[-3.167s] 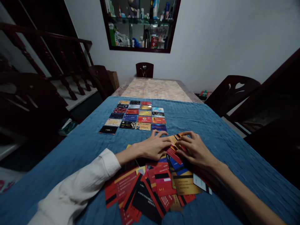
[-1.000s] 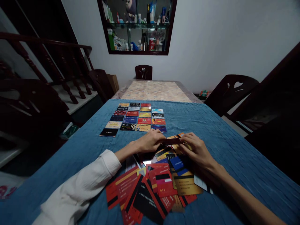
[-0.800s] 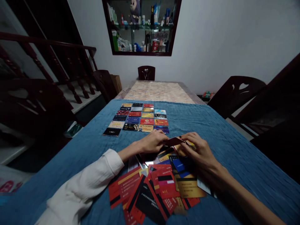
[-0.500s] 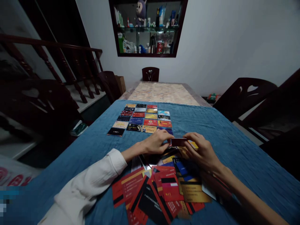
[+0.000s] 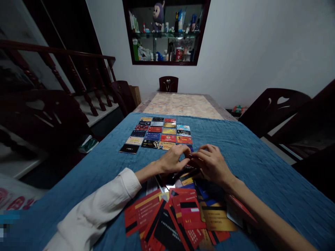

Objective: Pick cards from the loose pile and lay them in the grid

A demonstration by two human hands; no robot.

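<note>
My left hand [image 5: 173,161] and my right hand [image 5: 210,164] meet fingertip to fingertip just above the blue cloth [image 5: 104,164]. Their fingers are pinched on a dark red card [image 5: 190,159], of which only a sliver shows between them. Right behind the hands lies a neat grid of face-up cards [image 5: 159,134] in several rows. In front of the hands, a loose heap of red, black, blue and gold cards [image 5: 183,212] overlaps itself. My left arm wears a white sleeve; my right forearm is bare and lies over the heap's right side.
The cloth covers the near part of a long table; a patterned tabletop [image 5: 181,104] shows beyond it. Dark wooden chairs stand at the far end [image 5: 169,83], left [image 5: 123,96] and right [image 5: 274,106]. A stair railing [image 5: 65,69] runs on the left. A wall shelf [image 5: 167,33] holds bottles.
Both hands lifted a dark red card off the heap and carried it a little toward the grid. My right hand has now closed in over it, hiding most of it.
</note>
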